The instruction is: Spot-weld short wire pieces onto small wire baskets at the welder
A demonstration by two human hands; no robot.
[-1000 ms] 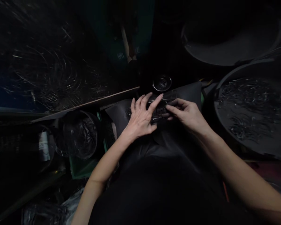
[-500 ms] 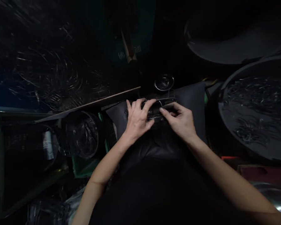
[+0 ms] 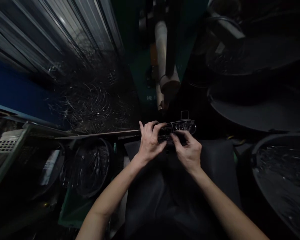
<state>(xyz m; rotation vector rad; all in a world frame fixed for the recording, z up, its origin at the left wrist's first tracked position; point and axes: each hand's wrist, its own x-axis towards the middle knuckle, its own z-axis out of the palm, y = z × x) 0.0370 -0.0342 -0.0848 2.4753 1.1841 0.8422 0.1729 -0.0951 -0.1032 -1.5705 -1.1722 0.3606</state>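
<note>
A dark metal wire rack is held up in front of my lap, with parallel wires along its rim and a small upright loop at its far right end. My left hand lies over the rack's left part, its fingers curled onto the wires. My right hand pinches at the rack's near side, where a short curved wire rises close to the thumb. The fingertips of both hands partly hide the rack, and the dim light blurs finer detail.
Ahead stands a green machine with a pale cylindrical part above the rack. A heap of curved wires lies beyond a board edge at left. A dark bucket of wires stands left, a large round tub right.
My view has tilted up, bringing more of the machine into sight. The rack has moved forward off my lap with both hands on it, nearer the machine.
</note>
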